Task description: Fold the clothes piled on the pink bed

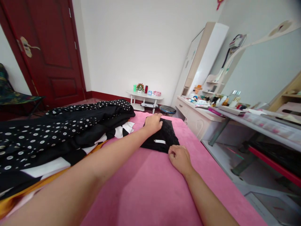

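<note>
A black garment (166,131), folded into a compact shape with a small white label near its near side, lies on the pink bed cover (141,188). My left hand (153,123) reaches over its far left part, with the fingers bent down onto the cloth and closed on it. At the near right corner, my right hand (180,158) has its fingers curled together on the garment's edge. Left of my left arm spreads a pile of clothes, with a black garment with white dots (82,128) on top and white and mustard-yellow cloth underneath.
Beyond the bed stand a small white table (143,95) with several ornaments and a dark round stool (167,109). To the right are a white dressing table (195,113) crowded with bottles and a grey-legged desk (258,121). A red door (47,47) is at the left.
</note>
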Demonstrator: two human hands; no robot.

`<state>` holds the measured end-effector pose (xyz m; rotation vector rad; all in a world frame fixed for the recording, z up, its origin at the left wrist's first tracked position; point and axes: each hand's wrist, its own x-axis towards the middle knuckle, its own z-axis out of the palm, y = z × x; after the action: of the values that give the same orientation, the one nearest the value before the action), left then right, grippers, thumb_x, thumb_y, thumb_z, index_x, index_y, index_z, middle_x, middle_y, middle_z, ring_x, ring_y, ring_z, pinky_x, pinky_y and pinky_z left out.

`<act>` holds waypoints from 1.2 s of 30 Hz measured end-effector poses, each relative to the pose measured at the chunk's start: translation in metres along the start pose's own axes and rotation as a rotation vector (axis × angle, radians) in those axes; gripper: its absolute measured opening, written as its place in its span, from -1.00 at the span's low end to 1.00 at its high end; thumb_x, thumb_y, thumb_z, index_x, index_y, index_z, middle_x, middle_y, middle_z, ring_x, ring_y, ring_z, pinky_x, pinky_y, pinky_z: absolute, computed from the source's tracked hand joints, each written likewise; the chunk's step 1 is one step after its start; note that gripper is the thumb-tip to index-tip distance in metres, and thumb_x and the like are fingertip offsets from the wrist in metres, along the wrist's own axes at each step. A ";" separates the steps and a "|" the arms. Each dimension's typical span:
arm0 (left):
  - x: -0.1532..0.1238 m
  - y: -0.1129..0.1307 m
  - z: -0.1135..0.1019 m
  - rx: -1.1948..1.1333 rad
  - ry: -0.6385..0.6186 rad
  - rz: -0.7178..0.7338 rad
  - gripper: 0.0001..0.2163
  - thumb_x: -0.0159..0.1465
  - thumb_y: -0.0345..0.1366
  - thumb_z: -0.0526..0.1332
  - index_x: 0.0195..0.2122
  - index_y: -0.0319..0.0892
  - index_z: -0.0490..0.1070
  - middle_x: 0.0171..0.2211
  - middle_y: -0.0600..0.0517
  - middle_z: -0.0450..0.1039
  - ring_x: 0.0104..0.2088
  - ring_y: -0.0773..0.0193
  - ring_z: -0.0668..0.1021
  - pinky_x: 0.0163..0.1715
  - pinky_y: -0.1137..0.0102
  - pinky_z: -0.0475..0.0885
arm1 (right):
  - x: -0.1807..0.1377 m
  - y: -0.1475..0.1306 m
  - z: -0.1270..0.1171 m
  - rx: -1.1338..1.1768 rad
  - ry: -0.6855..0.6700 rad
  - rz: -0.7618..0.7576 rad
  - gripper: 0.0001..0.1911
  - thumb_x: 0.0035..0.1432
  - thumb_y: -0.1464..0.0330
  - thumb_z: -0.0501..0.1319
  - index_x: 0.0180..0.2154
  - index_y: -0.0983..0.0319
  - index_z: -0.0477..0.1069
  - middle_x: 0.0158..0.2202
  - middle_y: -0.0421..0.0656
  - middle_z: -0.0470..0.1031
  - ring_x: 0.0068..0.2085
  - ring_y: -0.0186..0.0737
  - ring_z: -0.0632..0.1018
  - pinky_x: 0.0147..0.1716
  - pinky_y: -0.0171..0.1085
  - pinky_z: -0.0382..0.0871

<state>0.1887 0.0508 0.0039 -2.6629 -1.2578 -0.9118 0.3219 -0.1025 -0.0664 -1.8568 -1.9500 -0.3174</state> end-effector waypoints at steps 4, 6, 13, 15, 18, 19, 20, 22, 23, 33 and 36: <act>0.005 0.001 0.042 -0.043 -0.179 -0.070 -0.33 0.19 0.21 -0.01 0.28 0.08 0.00 0.30 -0.06 0.01 0.26 -0.14 0.12 0.16 -0.01 0.05 | 0.000 0.003 -0.001 0.036 -0.001 -0.005 -0.82 -0.06 0.54 0.07 -0.55 0.20 0.37 -0.51 -0.23 0.41 -0.38 -0.28 0.40 -0.27 -0.29 0.11; -0.005 -0.002 0.063 -0.042 -0.300 -0.086 -0.28 0.13 0.32 -0.10 0.28 0.16 -0.01 0.35 -0.01 -0.13 0.29 -0.25 -0.03 0.17 -0.12 -0.09 | 0.001 0.005 0.000 0.049 0.005 0.006 -0.81 -0.07 0.55 0.07 -0.56 0.20 0.38 -0.53 -0.24 0.41 -0.39 -0.27 0.40 -0.27 -0.28 0.12; -0.024 -0.010 0.076 -0.053 -0.334 -0.080 -0.25 0.13 0.35 -0.21 0.29 0.17 -0.02 0.36 0.00 -0.18 0.30 -0.24 -0.07 0.21 -0.07 -0.18 | 0.001 -0.008 -0.002 0.326 0.266 0.083 -0.79 0.06 0.50 0.09 -0.38 0.17 0.47 -0.41 -0.23 0.49 -0.38 -0.26 0.45 -0.29 -0.29 0.24; -0.026 -0.008 0.072 -0.050 -0.323 -0.091 -0.28 0.15 0.33 -0.22 0.29 0.16 -0.01 0.36 0.02 -0.17 0.31 -0.22 -0.07 0.21 -0.06 -0.18 | 0.010 -0.021 -0.011 0.456 0.390 0.094 -0.81 0.12 0.46 0.08 -0.35 0.18 0.47 -0.37 -0.21 0.49 -0.33 -0.25 0.48 -0.28 -0.29 0.29; -0.028 -0.006 0.070 -0.047 -0.322 -0.106 -0.30 0.17 0.30 -0.21 0.29 0.15 -0.01 0.36 0.05 -0.18 0.31 -0.19 -0.08 0.22 -0.05 -0.18 | 0.043 -0.041 -0.032 0.574 0.484 0.050 -0.84 0.11 0.45 0.10 -0.34 0.20 0.46 -0.32 -0.19 0.50 -0.24 -0.23 0.50 -0.18 -0.27 0.33; -0.028 -0.006 0.070 -0.049 -0.321 -0.111 -0.30 0.18 0.30 -0.22 0.29 0.15 -0.01 0.36 0.06 -0.18 0.31 -0.18 -0.08 0.22 -0.05 -0.18 | 0.059 -0.044 -0.039 0.588 0.502 0.033 -0.84 0.10 0.46 0.11 -0.32 0.20 0.46 -0.31 -0.18 0.51 -0.22 -0.23 0.50 -0.15 -0.26 0.33; -0.029 -0.005 0.070 -0.052 -0.319 -0.115 -0.30 0.18 0.29 -0.22 0.29 0.15 -0.02 0.36 0.06 -0.18 0.31 -0.18 -0.08 0.22 -0.04 -0.17 | 0.076 -0.045 -0.043 0.590 0.518 0.019 -0.82 0.08 0.46 0.11 -0.30 0.21 0.46 -0.28 -0.18 0.51 -0.21 -0.22 0.50 -0.13 -0.24 0.33; -0.028 -0.006 0.070 -0.062 -0.312 -0.120 -0.31 0.18 0.29 -0.22 0.29 0.15 -0.02 0.36 0.07 -0.17 0.31 -0.17 -0.08 0.22 -0.04 -0.17 | 0.109 -0.038 -0.043 0.554 0.540 0.002 -0.78 0.09 0.45 0.08 -0.25 0.22 0.46 -0.23 -0.15 0.52 -0.16 -0.18 0.50 -0.07 -0.20 0.33; -0.028 -0.006 0.071 -0.067 -0.309 -0.121 -0.31 0.19 0.28 -0.22 0.29 0.15 -0.02 0.36 0.07 -0.17 0.31 -0.17 -0.08 0.22 -0.04 -0.17 | 0.123 -0.031 -0.037 0.513 0.536 0.004 -0.74 0.11 0.44 0.05 -0.21 0.22 0.46 -0.18 -0.13 0.52 -0.11 -0.16 0.49 -0.03 -0.18 0.31; -0.028 -0.008 0.079 -0.078 -0.240 -0.112 -0.44 0.27 0.10 -0.13 0.27 0.10 0.04 0.35 0.05 -0.12 0.30 -0.16 -0.03 0.23 0.00 -0.13 | 0.134 0.056 0.086 0.169 -0.219 0.312 -0.48 0.34 0.25 -0.18 0.30 0.10 -0.03 0.36 -0.24 -0.13 0.33 -0.18 -0.04 0.27 -0.05 -0.13; -0.029 -0.008 0.078 -0.085 -0.282 -0.118 -0.41 0.26 0.12 -0.13 0.29 0.08 0.02 0.36 0.05 -0.15 0.31 -0.15 -0.06 0.24 -0.01 -0.16 | 0.132 0.052 0.080 0.123 -0.283 0.351 -0.45 0.34 0.16 -0.22 0.31 0.07 -0.10 0.37 -0.21 -0.21 0.34 -0.11 -0.10 0.26 0.03 -0.17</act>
<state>0.2066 0.0596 -0.0772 -2.8905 -1.4761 -0.6299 0.3602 0.0547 -0.0838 -2.2055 -1.7160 0.1780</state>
